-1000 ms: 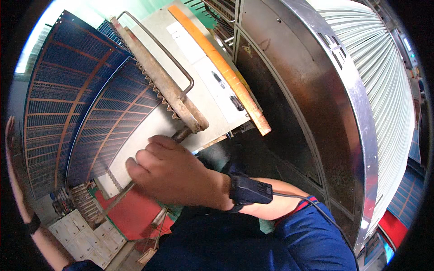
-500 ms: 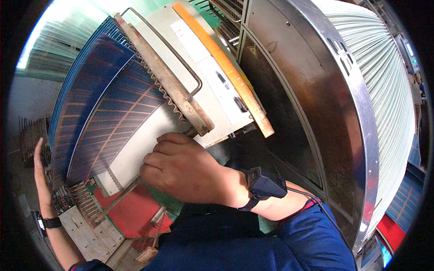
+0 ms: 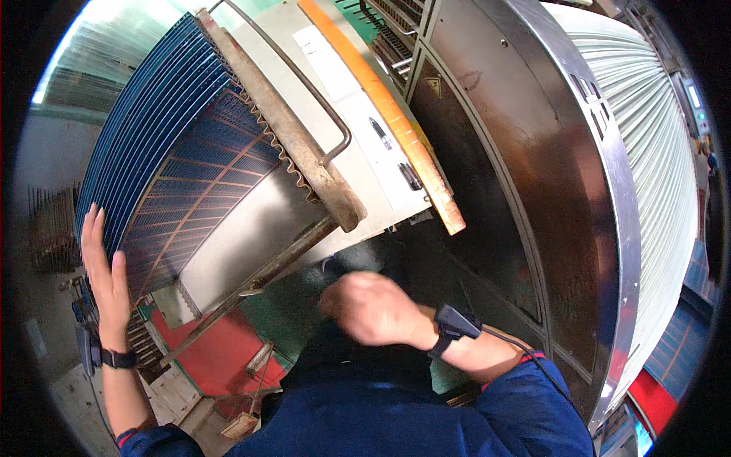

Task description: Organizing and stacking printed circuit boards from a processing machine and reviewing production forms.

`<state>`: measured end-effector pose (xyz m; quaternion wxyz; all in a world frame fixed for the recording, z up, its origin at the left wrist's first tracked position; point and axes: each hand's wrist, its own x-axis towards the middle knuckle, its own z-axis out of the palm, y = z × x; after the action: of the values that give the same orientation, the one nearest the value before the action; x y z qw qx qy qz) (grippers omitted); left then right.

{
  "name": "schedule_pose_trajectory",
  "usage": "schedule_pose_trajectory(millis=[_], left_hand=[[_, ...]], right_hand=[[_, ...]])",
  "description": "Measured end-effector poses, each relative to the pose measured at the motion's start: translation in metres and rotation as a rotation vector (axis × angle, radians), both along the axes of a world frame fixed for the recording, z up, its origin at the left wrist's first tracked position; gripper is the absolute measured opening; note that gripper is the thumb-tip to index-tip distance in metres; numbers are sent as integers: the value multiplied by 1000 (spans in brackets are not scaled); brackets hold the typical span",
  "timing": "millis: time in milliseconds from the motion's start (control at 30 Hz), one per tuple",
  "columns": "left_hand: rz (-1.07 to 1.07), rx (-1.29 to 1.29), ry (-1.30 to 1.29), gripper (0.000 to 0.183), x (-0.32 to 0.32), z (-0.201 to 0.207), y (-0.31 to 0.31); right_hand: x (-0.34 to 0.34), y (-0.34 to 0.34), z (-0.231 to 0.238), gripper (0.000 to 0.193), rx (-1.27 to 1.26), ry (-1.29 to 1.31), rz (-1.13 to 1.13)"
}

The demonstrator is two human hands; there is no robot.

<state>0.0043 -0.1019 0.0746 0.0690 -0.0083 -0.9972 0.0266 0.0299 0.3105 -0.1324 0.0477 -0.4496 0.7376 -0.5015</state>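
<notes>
Blue panels [image 3: 164, 99] with copper-coloured grid lines stand side by side in a rack, one edge along a rusty rail [image 3: 285, 129] with a wavy toothed strip. At the panels' near outer edge, my left hand [image 3: 106, 286] is open, fingers up and thumb apart; whether it touches them I cannot tell. My right hand [image 3: 373, 308], blurred by motion, hovers in front of my body, off the rail's near end. Its fingers look curled, but the blur hides whether anything is in them. A rusty bar [image 3: 285, 255] runs from the rail's near end towards the lower left.
Beyond the rail, a pale board [image 3: 350, 152] with an orange edge strip [image 3: 381, 91] carries papers and two dark pens. A large metal cabinet [image 3: 495, 152] with a pleated white cover [image 3: 647, 129] fills the right. Red and green flooring [image 3: 213, 350] shows below.
My right hand has left the rail's near end and moved down and right. My left hand has shifted rightwards to the panels' edge. The panels, bunched before, now show even gaps.
</notes>
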Motion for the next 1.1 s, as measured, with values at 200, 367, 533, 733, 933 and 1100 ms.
schedule_pose_trajectory(millis=[200, 367, 533, 733, 933, 1100], left_hand=[[-270, 353, -96, 70, 53, -37, 89], [-285, 528, -403, 72, 19, -32, 167], [-183, 657, -354, 53, 8, -34, 179], [-125, 608, -364, 33, 6, -37, 180], [-159, 541, -383, 30, 12, -38, 180], [-177, 606, -320, 34, 11, -38, 180]], right_hand=[[-27, 13, -73, 32, 547, -128, -284], [-43, 9, -120, 24, 572, -1, -274], [-40, 3, -118, 11, 500, 137, -322], [-39, 0, -105, 49, 641, -115, -172], [-28, 5, -108, 30, 536, -65, -234], [-23, 14, -104, 24, 617, -148, -198]])
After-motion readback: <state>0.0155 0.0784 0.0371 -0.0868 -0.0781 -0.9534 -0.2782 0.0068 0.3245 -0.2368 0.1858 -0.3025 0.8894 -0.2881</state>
